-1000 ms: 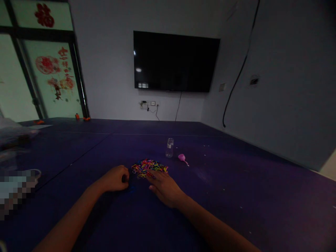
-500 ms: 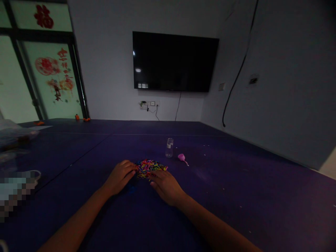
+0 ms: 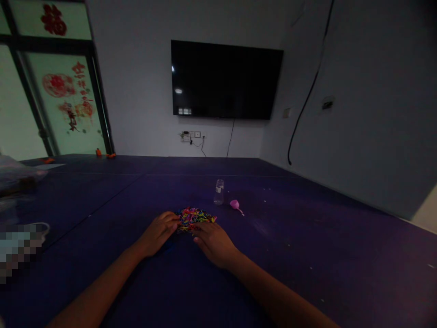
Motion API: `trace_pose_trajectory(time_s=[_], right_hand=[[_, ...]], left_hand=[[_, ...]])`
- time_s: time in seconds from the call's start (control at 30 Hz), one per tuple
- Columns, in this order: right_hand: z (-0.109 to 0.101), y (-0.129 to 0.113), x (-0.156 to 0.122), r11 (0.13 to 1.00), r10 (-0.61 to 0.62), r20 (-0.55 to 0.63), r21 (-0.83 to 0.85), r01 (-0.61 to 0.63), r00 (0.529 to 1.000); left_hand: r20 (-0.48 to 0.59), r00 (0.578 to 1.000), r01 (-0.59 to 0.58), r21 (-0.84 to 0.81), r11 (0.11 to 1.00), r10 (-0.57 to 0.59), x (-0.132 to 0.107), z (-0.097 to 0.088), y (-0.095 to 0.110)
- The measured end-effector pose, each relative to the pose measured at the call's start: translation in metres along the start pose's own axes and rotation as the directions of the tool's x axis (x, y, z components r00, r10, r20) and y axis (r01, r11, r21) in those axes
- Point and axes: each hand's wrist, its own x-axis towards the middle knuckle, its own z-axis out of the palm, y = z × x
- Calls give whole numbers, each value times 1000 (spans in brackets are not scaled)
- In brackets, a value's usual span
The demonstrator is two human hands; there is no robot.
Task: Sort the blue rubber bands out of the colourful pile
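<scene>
A low pile of small multicoloured bands [image 3: 191, 216], which look like rubber bands, lies on the dark purple surface. My left hand [image 3: 161, 231] rests at its left edge, fingers stretched out and touching the bands. Over its right front edge lies my right hand [image 3: 212, 241], fingers extended and thumb apart. Neither hand visibly holds anything, though some fingertips are hidden among the bands. Just beyond the pile stands a clear bottle [image 3: 219, 193], upright, with a small white label. To its right is a pink funnel-shaped piece [image 3: 235, 204] with a thin tail.
On the left are a clear plastic bag [image 3: 17, 180] and a blurred-out pale object [image 3: 18, 248]. Small orange objects [image 3: 99, 152] sit near the door. A black television [image 3: 227, 79] hangs on the far wall. White specks dot the surface on the right.
Both hands stay at the pile and have barely moved. The whole view has shifted slightly; the bottle and pink piece stand where they were.
</scene>
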Motion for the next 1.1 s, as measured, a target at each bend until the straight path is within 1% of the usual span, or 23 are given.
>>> trace_pose_trajectory(time_s=[0.27, 0.5, 0.6, 0.7, 0.77, 0.87, 1.03, 1.1], right_hand=[[2, 2, 0, 1000, -3, -2, 8, 3, 1000], [0, 0, 0, 1000, 18, 7, 7, -18, 1000], [0, 0, 0, 1000, 22, 8, 7, -22, 1000], [0, 1, 0, 1000, 18, 8, 5, -18, 1000], [0, 1, 0, 1000, 12, 9, 0, -12, 1000], [0, 1, -1, 1000, 20, 6, -9, -20, 1000], [0, 1, -1, 1000, 19, -1, -15, -19, 1000], [1, 1, -1, 1000, 10, 5, -11, -10, 1000]], left_hand=[[37, 999, 13, -18, 1000, -12, 1, -1, 1], [21, 1000, 19, -48, 999, -18, 1, -3, 6], [-5, 1000, 26, -95, 995, -27, 2, -3, 6], [-73, 994, 68, -181, 981, -82, 3, -2, 5], [-131, 979, 122, -251, 960, -158, 3, -2, 5], [-190, 936, 218, -343, 914, -295, 5, -5, 4], [-211, 846, 350, -471, 810, -489, 10, -13, 3], [-180, 815, 392, -530, 752, -551, 11, -16, 1]])
